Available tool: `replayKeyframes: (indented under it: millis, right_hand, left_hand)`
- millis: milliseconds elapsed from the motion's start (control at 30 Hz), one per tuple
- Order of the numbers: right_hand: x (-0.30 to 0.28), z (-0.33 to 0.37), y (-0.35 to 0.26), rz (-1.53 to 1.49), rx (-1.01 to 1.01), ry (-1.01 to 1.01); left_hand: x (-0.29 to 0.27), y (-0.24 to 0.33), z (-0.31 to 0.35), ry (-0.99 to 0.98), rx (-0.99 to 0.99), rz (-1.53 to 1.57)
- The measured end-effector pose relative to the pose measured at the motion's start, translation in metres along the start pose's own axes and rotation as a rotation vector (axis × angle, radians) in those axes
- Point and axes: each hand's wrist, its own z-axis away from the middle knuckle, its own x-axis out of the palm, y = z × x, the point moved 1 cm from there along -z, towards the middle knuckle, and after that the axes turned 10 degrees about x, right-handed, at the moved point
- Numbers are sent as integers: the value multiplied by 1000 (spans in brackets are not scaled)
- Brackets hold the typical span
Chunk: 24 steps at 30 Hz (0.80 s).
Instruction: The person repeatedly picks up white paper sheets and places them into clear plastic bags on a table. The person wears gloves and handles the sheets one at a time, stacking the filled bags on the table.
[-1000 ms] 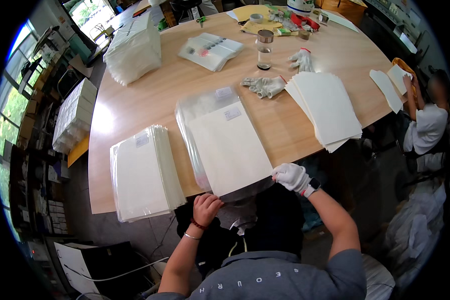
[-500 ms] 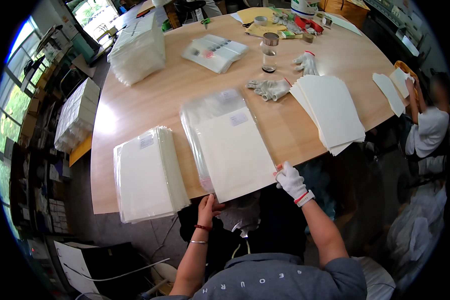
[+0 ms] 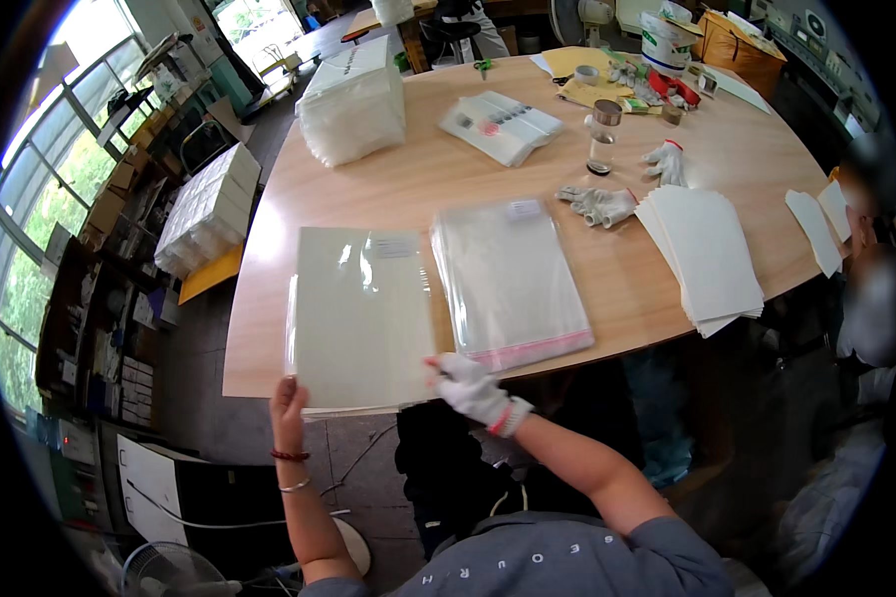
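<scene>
The left hand [image 3: 289, 410], bare with bracelets at the wrist, grips the lower left corner of a bagged white sheet [image 3: 360, 316], fingers curled up behind it and thumb on the front. The right hand [image 3: 473, 388], in a white work glove, pinches the sheet's lower right corner. The sheet is held flat over the near edge of the round wooden table [image 3: 418, 189], above a stack of similar sheets [image 3: 353, 409] whose edge peeks out below it. Just to its right, at the same near edge, lies a pile of clear plastic bags [image 3: 511, 284] with a red strip along the near end. Further right, a stack of white sheets [image 3: 702, 254] overhangs the right edge. A pair of grey gloves [image 3: 599, 204] lies near the middle of the table, with a small glass jar [image 3: 603, 137] behind it. A bundle of plastic bags [image 3: 353, 99] sits at the far left edge
</scene>
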Motion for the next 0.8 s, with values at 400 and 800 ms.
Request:
replayKeyframes:
  millis: [400,800]
  right_hand:
    - [-50,7,12,163,-108,70]
    - [-342,117,18,1302,506,674]
  left_hand:
    - [-59,-92,5,317,-16,-1042]
    - [170,37,4,-412,421,-361]
